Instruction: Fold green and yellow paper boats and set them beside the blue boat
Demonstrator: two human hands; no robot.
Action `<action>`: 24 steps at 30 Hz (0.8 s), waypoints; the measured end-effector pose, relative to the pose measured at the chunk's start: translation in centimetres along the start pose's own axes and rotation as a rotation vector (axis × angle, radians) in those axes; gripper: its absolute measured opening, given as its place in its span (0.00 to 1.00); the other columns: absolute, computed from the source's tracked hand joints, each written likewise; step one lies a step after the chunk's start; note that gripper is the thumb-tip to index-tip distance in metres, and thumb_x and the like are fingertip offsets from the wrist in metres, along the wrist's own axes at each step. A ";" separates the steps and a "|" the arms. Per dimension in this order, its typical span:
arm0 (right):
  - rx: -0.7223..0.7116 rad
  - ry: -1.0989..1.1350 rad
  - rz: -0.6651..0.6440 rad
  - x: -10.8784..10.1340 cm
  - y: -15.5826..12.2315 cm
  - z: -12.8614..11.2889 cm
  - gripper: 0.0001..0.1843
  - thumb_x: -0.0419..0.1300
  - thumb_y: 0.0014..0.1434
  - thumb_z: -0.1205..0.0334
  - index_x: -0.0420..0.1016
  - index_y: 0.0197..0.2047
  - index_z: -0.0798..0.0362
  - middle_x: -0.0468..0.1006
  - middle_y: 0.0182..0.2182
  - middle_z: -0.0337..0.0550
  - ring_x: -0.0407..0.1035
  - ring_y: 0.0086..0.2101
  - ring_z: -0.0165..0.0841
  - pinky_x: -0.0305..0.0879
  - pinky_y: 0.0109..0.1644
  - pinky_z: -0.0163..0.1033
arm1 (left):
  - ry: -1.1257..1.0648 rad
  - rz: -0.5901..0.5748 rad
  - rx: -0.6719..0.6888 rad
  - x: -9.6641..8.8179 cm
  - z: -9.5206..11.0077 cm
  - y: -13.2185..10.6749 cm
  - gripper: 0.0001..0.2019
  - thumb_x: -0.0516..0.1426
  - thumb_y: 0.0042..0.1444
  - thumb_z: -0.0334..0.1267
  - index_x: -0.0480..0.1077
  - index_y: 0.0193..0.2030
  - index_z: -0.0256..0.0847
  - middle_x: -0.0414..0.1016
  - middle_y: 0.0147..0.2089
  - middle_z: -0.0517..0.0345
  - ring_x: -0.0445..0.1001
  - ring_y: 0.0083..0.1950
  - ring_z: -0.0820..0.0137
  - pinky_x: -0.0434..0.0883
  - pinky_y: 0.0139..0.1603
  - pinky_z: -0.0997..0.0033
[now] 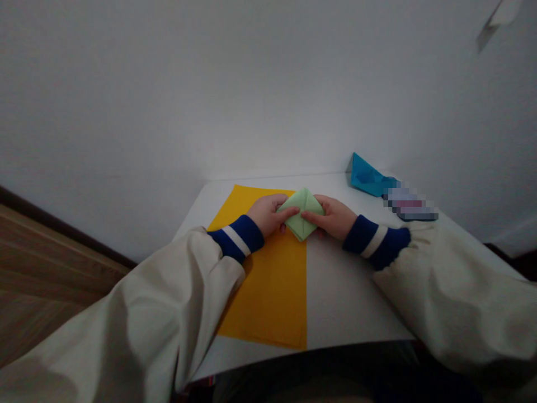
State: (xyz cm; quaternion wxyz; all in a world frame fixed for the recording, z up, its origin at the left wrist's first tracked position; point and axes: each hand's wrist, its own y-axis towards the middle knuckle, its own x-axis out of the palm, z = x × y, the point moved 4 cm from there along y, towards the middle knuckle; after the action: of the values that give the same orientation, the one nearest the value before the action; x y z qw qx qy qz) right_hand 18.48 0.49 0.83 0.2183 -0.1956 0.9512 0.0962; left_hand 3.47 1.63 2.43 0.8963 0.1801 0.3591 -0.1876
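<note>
Between my two hands is a light green sheet of paper folded into a small diamond (305, 224), with a crease running down its middle. My left hand (271, 214) grips its left corner, thumb lying across the front face. On the opposite corner, my right hand (335, 215) pinches the paper, its thumb also on the front near the centre crease. Most of the other fingers are hidden behind the paper. The diamond is held above the right edge of a yellow sheet of paper (268, 296).
The yellow sheet lies on a white table (352, 305) against a pale wall (268, 89). At the back right stands a folded blue paper shape (367, 178), touching or close to a phone-like object (411, 202) with a blurred-out surface. Brown wooden furniture (50, 263) is at the left.
</note>
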 end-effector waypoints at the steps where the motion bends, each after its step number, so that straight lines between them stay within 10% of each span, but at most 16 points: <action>1: 0.005 0.022 0.003 0.0 0.0 0.0 0.13 0.56 0.53 0.55 0.66 0.40 0.53 0.72 0.23 0.37 0.64 0.17 0.28 0.64 0.17 0.36 | 0.005 0.013 0.001 -0.1 0.0 0.0 0.15 0.52 0.54 0.49 0.63 0.25 0.38 0.65 0.16 0.66 0.65 0.20 0.75 0.61 0.24 0.76; 9: 0.008 0.206 0.105 -0.3 0.4 0.7 0.10 0.58 0.53 0.58 0.64 0.38 0.51 0.75 0.32 0.43 0.73 0.29 0.35 0.75 0.26 0.41 | -0.215 -0.005 0.114 1.0 -1.5 0.7 0.21 0.61 0.44 0.45 0.65 0.43 0.37 0.74 0.39 0.55 0.73 0.38 0.69 0.69 0.36 0.70; 24: -0.033 0.079 0.135 -0.6 0.3 0.6 0.13 0.64 0.45 0.64 0.68 0.35 0.54 0.76 0.25 0.39 0.71 0.24 0.32 0.72 0.29 0.40 | -0.300 0.050 0.113 0.8 -0.9 0.3 0.31 0.64 0.40 0.33 0.57 0.51 0.36 0.72 0.44 0.50 0.74 0.41 0.69 0.71 0.41 0.69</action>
State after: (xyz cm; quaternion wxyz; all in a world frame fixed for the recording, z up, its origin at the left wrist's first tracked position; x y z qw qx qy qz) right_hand 19.11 1.11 0.66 0.1703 -0.1383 0.9684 0.1187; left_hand 3.66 2.08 1.31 0.9328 0.2089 0.2054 -0.2099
